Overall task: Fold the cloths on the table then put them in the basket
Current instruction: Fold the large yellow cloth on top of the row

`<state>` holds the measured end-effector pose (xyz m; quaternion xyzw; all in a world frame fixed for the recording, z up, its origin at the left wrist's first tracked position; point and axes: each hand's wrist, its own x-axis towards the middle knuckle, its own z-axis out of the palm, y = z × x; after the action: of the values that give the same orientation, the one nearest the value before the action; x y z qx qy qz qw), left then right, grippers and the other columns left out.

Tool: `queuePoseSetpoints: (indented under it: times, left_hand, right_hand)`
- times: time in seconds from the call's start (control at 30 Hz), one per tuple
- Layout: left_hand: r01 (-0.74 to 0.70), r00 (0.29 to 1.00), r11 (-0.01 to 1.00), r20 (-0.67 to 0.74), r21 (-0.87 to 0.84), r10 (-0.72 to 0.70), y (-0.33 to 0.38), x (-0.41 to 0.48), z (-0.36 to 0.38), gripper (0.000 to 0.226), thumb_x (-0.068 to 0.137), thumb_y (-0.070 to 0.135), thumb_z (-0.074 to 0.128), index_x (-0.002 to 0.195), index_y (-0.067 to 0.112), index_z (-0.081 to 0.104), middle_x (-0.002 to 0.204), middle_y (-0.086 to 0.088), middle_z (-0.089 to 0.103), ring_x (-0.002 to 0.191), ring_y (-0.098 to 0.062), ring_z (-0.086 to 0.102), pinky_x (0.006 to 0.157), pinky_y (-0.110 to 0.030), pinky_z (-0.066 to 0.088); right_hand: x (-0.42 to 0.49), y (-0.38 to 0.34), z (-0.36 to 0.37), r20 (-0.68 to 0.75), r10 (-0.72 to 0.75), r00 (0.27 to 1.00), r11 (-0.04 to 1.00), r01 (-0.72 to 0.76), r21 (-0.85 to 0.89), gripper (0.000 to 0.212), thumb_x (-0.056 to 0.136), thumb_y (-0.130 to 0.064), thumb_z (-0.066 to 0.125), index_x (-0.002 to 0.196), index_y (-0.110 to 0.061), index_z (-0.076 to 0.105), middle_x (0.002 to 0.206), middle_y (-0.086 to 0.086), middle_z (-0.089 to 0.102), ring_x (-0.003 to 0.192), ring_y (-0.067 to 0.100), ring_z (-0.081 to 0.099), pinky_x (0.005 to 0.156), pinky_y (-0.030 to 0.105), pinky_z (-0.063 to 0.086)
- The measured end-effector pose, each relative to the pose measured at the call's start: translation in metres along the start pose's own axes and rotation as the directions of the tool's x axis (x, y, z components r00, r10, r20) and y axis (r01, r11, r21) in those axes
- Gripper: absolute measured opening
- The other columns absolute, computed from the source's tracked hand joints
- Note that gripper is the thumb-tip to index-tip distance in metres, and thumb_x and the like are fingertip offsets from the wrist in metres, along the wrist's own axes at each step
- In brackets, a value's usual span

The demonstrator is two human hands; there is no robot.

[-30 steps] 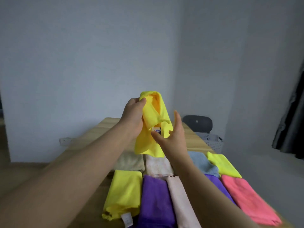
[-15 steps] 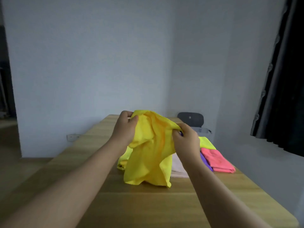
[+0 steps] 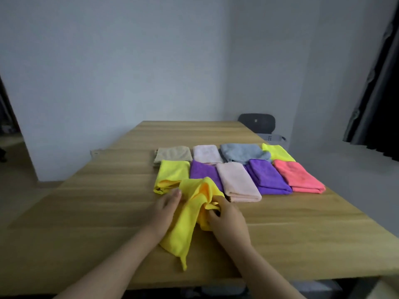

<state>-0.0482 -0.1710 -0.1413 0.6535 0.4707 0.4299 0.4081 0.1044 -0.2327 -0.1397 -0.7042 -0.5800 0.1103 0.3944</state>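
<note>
Head view, from the bottom of the frame upward: two bare forearms reach in and meet at a bright yellow cloth (image 3: 187, 223), crumpled and unfolded, in the lower middle of the wooden desk (image 3: 302, 225). Its tail trails toward the near edge, and its bunched top rises in front of the folded cloths behind it. The right grip (image 3: 226, 216) has its fingers curled into the bunched right side and pinches the fabric. The left grip (image 3: 166, 203) lies against the cloth's left edge with its fingers stretched along it. That hand is blurred, so I cannot tell whether it pinches the cloth or only touches it. Just beyond lies a row of folded cloths, left to right: a yellow one (image 3: 171, 175), a purple one (image 3: 204, 172), a pale pink one (image 3: 237, 182), a second purple one (image 3: 267, 178) and a coral one (image 3: 298, 178). Behind these is a further row: a beige cloth (image 3: 173, 154), a light pink cloth (image 3: 206, 153), a grey-blue cloth (image 3: 244, 152) and a lime-yellow cloth (image 3: 277, 152). Past the desk's far right corner stands a dark chair (image 3: 257, 123), with the rim of a pale perforated basket (image 3: 273, 137) showing just below it. A dark curtain (image 3: 377, 93) hangs at the upper right of the frame.
</note>
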Motion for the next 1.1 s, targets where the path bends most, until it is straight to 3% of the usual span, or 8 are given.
queuePoseSetpoints:
  times: [0.07, 0.2, 0.33, 0.47, 0.57, 0.67, 0.8, 1.1]
  left_hand:
    - [-0.053, 0.996, 0.99, 0.072, 0.131, 0.044, 0.0, 0.001, 0.004, 0.038, 0.083, 0.05, 0.058, 0.117, 0.035, 0.049, 0.116, 0.012, 0.053, 0.121, -0.014, 0.048, 0.098, -0.027, 0.036]
    - [-0.069, 0.986, 0.932, 0.167, 0.355, 0.01, 0.003, -0.002, 0.004, 0.093, 0.056, 0.083, 0.046, 0.137, 0.037, 0.039, 0.137, 0.009, 0.047, 0.129, -0.015, 0.042, 0.109, -0.038, 0.033]
    - [-0.12, 0.985, 0.855, 0.171, 0.505, 0.038, 0.0, -0.005, 0.002, 0.075, 0.073, 0.065, 0.057, 0.139, 0.037, 0.036, 0.143, 0.008, 0.044, 0.13, -0.017, 0.04, 0.108, -0.038, 0.034]
    - [-0.205, 0.972, 0.714, 0.223, 0.669, 0.071, -0.001, -0.011, 0.006, 0.06, 0.081, 0.046, 0.057, 0.137, 0.038, 0.037, 0.142, 0.011, 0.043, 0.13, -0.016, 0.04, 0.108, -0.035, 0.03]
    - [-0.146, 0.984, 0.722, 0.175, 0.676, 0.034, 0.006, -0.01, 0.003, 0.039, 0.087, 0.032, 0.05, 0.126, 0.032, 0.05, 0.124, -0.001, 0.06, 0.112, -0.025, 0.054, 0.093, -0.035, 0.045]
    - [-0.103, 0.994, 0.84, 0.085, 0.533, 0.069, 0.022, -0.004, -0.005, 0.038, 0.09, 0.019, 0.046, 0.127, 0.028, 0.052, 0.123, -0.003, 0.06, 0.109, -0.025, 0.056, 0.085, -0.03, 0.046]
    - [-0.069, 0.986, 0.834, -0.089, 0.547, 0.139, 0.043, 0.001, -0.021, 0.037, 0.086, 0.015, 0.05, 0.121, 0.027, 0.055, 0.112, -0.005, 0.063, 0.099, -0.027, 0.057, 0.071, -0.028, 0.041]
    - [-0.163, 0.985, 0.847, 0.03, 0.507, 0.171, 0.102, 0.015, -0.06, 0.023, 0.077, 0.058, 0.064, 0.088, 0.038, 0.061, 0.09, 0.013, 0.063, 0.086, -0.011, 0.06, 0.074, -0.029, 0.048]
  right_hand:
    - [0.002, 0.002, 0.0, 0.0, 0.016, 1.0, 0.999, -0.016, 0.05, 0.022, 0.086, -0.029, 0.048, 0.105, -0.027, 0.057, 0.091, 0.002, 0.063, 0.086, 0.022, 0.057, 0.073, 0.035, 0.048]
    - [0.002, 0.003, -0.001, 0.03, 0.003, 1.0, 0.996, -0.006, 0.089, 0.025, 0.089, -0.027, 0.046, 0.11, -0.029, 0.059, 0.09, 0.004, 0.063, 0.084, 0.022, 0.057, 0.069, 0.031, 0.043]
    - [0.003, -0.002, -0.004, 0.03, 0.044, 0.999, 0.988, -0.048, 0.149, 0.019, 0.092, -0.024, 0.044, 0.097, -0.024, 0.062, 0.076, -0.004, 0.056, 0.069, 0.013, 0.049, 0.06, 0.028, 0.033]
    - [-0.002, -0.003, -0.009, 0.122, 0.027, 0.992, 0.988, -0.045, 0.147, 0.019, 0.088, -0.016, 0.047, 0.096, -0.024, 0.063, 0.075, -0.003, 0.058, 0.075, 0.017, 0.053, 0.06, 0.025, 0.036]
    - [-0.006, -0.002, -0.013, 0.165, 0.023, 0.986, 0.99, -0.045, 0.132, 0.026, 0.087, -0.013, 0.048, 0.103, -0.026, 0.064, 0.083, -0.001, 0.062, 0.078, 0.014, 0.055, 0.058, 0.021, 0.037]
    - [-0.007, -0.006, -0.019, 0.109, 0.064, 0.992, 0.972, -0.087, 0.218, 0.025, 0.089, -0.011, 0.047, 0.082, -0.032, 0.06, 0.073, -0.006, 0.059, 0.073, 0.014, 0.056, 0.057, 0.023, 0.042]
    - [-0.004, -0.016, -0.024, -0.003, 0.124, 0.992, 0.945, -0.117, 0.304, 0.023, 0.09, -0.008, 0.045, 0.102, -0.017, 0.062, 0.089, 0.001, 0.061, 0.084, 0.019, 0.053, 0.07, 0.025, 0.036]
    - [0.026, -0.055, -0.07, -0.289, 0.233, 0.929, 0.854, -0.054, 0.517, 0.014, 0.09, -0.012, 0.044, 0.094, -0.019, 0.055, 0.077, -0.007, 0.054, 0.076, 0.013, 0.048, 0.071, 0.031, 0.037]
